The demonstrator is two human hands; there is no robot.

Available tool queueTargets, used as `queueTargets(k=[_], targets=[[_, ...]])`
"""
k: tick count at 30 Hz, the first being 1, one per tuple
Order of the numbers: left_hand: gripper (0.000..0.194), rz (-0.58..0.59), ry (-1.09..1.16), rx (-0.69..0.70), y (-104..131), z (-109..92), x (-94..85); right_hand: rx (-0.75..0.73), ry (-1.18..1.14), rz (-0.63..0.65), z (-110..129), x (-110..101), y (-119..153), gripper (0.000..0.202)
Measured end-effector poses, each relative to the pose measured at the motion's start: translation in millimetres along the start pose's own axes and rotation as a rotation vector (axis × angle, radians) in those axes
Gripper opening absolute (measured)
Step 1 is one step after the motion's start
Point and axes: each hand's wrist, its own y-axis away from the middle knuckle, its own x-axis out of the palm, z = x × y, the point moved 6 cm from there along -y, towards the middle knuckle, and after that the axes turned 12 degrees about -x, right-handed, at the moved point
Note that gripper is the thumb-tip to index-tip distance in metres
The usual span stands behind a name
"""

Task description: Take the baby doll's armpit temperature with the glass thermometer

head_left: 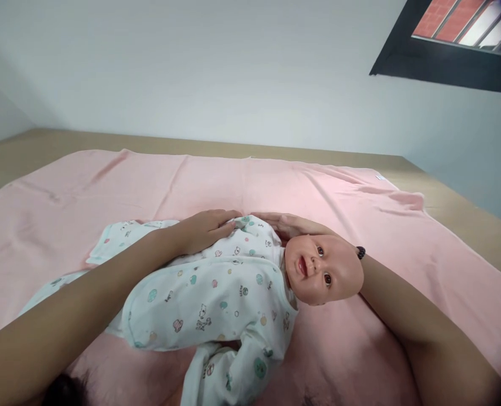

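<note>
A baby doll lies on its back, tilted a little toward me, its head to the right. It wears a white long-sleeved shirt with small coloured prints. My left hand crosses over the doll to its far side, thumb on top and fingers behind the far sleeve. Behind the far shoulder lies my right hand, fingers stretched out toward the left one and partly hidden by the shirt. My right forearm passes behind the doll's head, with a dark beaded band at the wrist.
A pink blanket with creases lies under the doll on a light wooden surface. White printed cloth extends left at the doll's lower end. A pale wall stands behind; a dark-framed barred window is upper right.
</note>
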Motion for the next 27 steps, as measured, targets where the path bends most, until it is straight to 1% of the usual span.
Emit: queueTargets(k=[1, 2, 6, 7, 8, 13, 18, 23, 27], targets=[[0.054, 0.000, -0.002, -0.009, -0.4, 0.7, 0.2, 0.034, -0.076, -0.005, -0.4, 0.1, 1.2, 0.064], [0.055, 0.001, -0.002, -0.017, -0.7, 1.4, 0.3, 0.090, -0.204, -0.019, -1.4, 0.6, 2.6, 0.063], [0.055, 0.005, 0.010, -0.028, -0.6, 3.8, 0.6, 0.358, -0.818, -0.113, -2.5, 5.1, 6.9, 0.062], [0.056, 0.007, 0.010, -0.028, -0.4, 4.2, 0.8, 0.413, -0.928, -0.129, -1.8, 6.1, 7.2, 0.065], [0.056, 0.007, 0.008, -0.030, -0.5, 4.5, 0.9, 0.451, -0.991, -0.134, -1.2, 6.5, 6.9, 0.068], [0.058, 0.002, -0.002, -0.033, -2.0, 4.0, 1.6, 0.542, -1.061, -0.075, -3.8, 7.6, 4.1, 0.080], [0.060, 0.002, -0.009, -0.032, -2.3, 4.8, 2.2, 0.590, -1.083, 0.026, -6.0, 13.9, 8.4, 0.067], [0.063, -0.006, -0.023, -0.059, -1.6, 8.4, 2.3, 0.589, -1.074, 0.081, -10.1, 11.4, 7.1, 0.065], [0.057, -0.003, -0.010, -0.037, -1.0, 6.9, 2.2, 0.586, -1.082, 0.128, -13.2, 10.0, 6.0, 0.067]])
